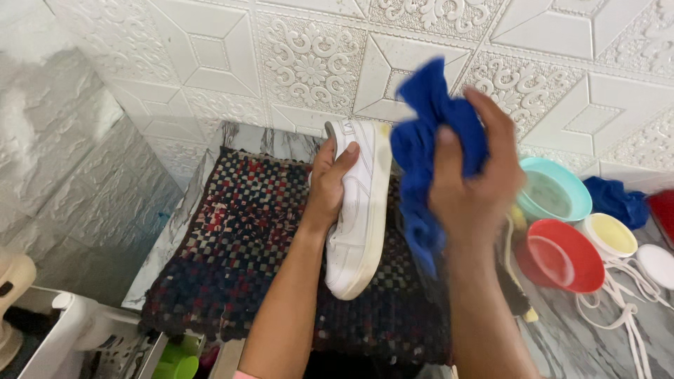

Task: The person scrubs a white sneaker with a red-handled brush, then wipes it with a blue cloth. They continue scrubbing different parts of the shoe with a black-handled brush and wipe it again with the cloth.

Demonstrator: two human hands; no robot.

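Observation:
My left hand (330, 184) grips a white sneaker (359, 210) by its side, holding it on edge with the toe pointing toward me above a woven checkered mat (239, 245). My right hand (472, 179) is raised beside the shoe, closed on a bunched blue cloth (428, 140) whose tail hangs down behind the sneaker's sole.
To the right stand a teal bowl (562, 189), a red bowl (562, 254), a small yellow bowl (612, 234) and a white lid (658, 264), with white laces (618, 309) and another blue cloth (618, 200). A white basket (77, 337) sits lower left. Patterned wall tiles rise behind.

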